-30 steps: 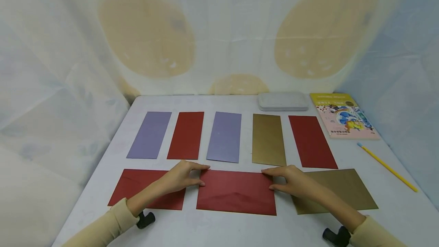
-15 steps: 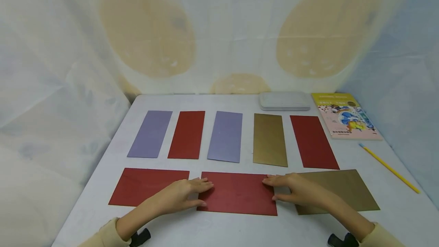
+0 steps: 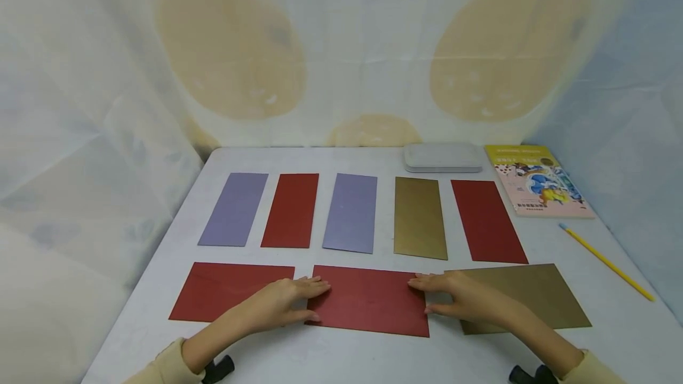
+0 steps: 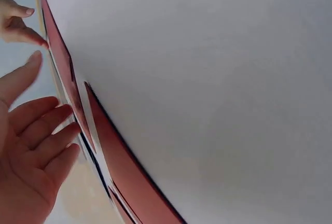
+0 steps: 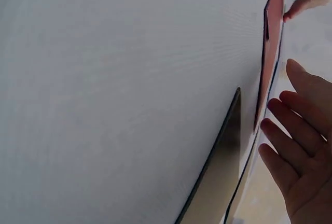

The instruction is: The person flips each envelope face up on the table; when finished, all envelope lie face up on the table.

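A red paper rectangle (image 3: 368,307) lies crosswise in the middle of the near row. My left hand (image 3: 285,304) rests at its left edge, fingertips laid on the red paper and thumb near the lower left corner. Over its right edge, the fingertips of my right hand (image 3: 466,295) touch the upper right part, with the thumb lower down. Both wrist views show extended, slightly bent fingers on the left hand (image 4: 39,146) and the right hand (image 5: 303,146). Another red rectangle (image 3: 224,289) sits left, partly behind my left hand. A gold rectangle (image 3: 539,295) is partly covered by my right hand.
Behind runs a row of upright rectangles: purple (image 3: 233,209), red (image 3: 290,210), purple (image 3: 350,212), gold (image 3: 420,218) and red (image 3: 488,221). A pale flat case (image 3: 443,159), a book (image 3: 539,182) and a yellow pencil (image 3: 608,262) lie toward the right edge.
My left hand has come down from the upper left corner to the middle of the left edge, its fingers flatter. My right hand has shifted slightly nearer. The middle red paper's ripple has flattened.
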The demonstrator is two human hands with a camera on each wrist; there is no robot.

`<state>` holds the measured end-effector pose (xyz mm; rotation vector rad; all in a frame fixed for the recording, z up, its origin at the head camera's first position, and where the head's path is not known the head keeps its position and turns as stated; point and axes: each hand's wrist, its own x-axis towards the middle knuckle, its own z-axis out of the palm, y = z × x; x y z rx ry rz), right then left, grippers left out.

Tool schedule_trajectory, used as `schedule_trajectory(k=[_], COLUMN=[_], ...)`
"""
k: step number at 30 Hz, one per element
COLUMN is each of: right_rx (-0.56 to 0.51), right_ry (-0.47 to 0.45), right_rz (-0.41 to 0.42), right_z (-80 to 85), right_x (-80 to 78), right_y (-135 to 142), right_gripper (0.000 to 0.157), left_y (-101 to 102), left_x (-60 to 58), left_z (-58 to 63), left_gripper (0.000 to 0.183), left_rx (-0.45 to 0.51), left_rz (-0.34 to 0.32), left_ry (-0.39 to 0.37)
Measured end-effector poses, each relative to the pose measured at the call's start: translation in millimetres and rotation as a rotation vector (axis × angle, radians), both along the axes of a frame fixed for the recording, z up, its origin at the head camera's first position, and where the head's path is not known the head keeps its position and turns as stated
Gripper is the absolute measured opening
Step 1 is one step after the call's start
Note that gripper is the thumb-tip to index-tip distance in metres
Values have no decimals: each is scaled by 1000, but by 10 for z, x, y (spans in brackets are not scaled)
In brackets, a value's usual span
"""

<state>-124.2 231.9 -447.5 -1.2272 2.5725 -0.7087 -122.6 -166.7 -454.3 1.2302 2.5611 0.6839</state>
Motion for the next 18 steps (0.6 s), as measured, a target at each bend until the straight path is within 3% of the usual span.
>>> schedule_trajectory(k=[6, 11, 18], right_rx=[-65, -98, -154], right_ry=[98, 137, 80], right_rz=[-10, -55, -169], right_z=[76, 132, 192], right_x=[67, 158, 338], right_y=[87, 238, 544], right_gripper=[54, 56, 57], left_y=[159, 425, 879], left_x=[40, 67, 122], left_z=[41, 54, 106], left_gripper=[76, 77, 74], left_rx=[128, 151, 172], left_rz=[-28, -122, -299], left_ry=[-130, -75, 10])
